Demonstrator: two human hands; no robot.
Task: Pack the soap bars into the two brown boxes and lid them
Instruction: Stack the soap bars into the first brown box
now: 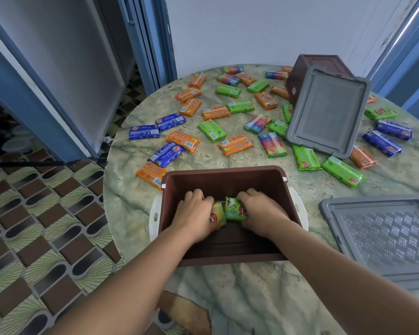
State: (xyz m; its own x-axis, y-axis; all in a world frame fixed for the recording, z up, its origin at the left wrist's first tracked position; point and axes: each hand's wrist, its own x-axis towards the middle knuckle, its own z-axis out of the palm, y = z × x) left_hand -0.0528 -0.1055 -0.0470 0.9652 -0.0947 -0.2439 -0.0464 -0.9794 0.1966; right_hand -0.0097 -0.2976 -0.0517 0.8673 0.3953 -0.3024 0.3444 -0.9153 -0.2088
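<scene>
First soap going into the near box

Both hands, left [196, 212] and right [260, 212], are closed on green bars [235, 209] low inside the box [224, 176]; next, release and reach ahead. Two boxes, the other [300, 76] ahead right; two lids [327, 112]; some forty bars scattered on the counter [136, 209] beyond.

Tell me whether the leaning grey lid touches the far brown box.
Touching: the head view shows the grey lid propped against the far brown box.
</scene>
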